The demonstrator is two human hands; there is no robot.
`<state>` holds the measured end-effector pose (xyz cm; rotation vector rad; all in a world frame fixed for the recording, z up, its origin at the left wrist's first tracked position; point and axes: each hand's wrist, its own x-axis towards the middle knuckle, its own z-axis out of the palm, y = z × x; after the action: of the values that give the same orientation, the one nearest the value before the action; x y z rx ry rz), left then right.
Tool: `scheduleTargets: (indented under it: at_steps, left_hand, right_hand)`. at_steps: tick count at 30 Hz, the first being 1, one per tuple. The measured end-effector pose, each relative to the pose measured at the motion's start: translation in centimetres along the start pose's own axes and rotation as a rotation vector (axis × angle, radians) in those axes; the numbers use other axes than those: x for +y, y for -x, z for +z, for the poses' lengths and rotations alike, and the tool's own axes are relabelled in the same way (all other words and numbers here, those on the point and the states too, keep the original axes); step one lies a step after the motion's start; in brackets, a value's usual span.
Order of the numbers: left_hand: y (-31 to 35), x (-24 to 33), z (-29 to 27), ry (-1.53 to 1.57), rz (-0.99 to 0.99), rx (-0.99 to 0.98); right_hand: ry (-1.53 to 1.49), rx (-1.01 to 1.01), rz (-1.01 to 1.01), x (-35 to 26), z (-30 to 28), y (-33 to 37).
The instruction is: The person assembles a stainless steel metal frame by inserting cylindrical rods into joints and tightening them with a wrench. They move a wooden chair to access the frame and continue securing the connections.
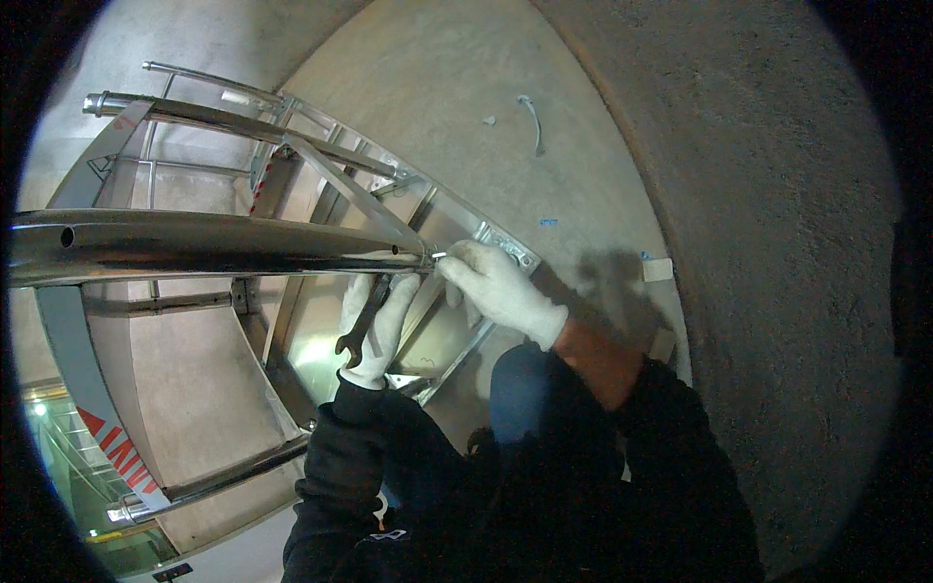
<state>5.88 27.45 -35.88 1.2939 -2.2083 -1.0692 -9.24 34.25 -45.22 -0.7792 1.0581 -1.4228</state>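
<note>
A thick polished metal tube (224, 243) runs in from the left edge, with round holes in its side. Just below its right end, my white-gloved left hand (379, 325) is closed around a dark open-ended wrench (360, 330); one jaw points down toward my wrist, while the upper end goes up behind the tube. My right hand (491, 287), also in a white glove, pinches at a small bright bolt-like piece (438, 256) at the tube's end. The fingertips and the piece are partly hidden there. A flat metal brace (355, 189) meets the tube close to this spot.
A metal frame with rungs (330, 126) lies behind the tube. Curved grey panels (73, 360) cross it at left, and a lower tube (233, 476) runs beneath. On the concrete floor are a pale strip (532, 121) and a small block (658, 270). A rough dark wall (777, 243) rises at right.
</note>
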Motion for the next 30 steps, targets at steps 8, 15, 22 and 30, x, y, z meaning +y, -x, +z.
scheduleTargets:
  at_steps: [8, 15, 22, 30]
  left_hand:
    - [0.1, -0.3, -0.2, -0.029, 0.027, 0.0]
    - [0.0, 0.1, -0.1, -0.058, 0.013, 0.005]
    - [0.1, -0.7, 0.0, 0.047, -0.025, 0.015]
    - [0.1, 0.6, -0.1, 0.016, -0.061, -0.013]
  right_hand:
    - [-0.038, 0.069, 0.061, -0.6, 0.7, 0.2]
    - [-0.075, 0.026, 0.112, -1.9, 0.3, 0.7]
    - [0.058, 0.06, 0.043, -1.9, 0.6, 0.3]
    - [0.389, -0.08, -0.071, -2.1, -1.2, -0.7]
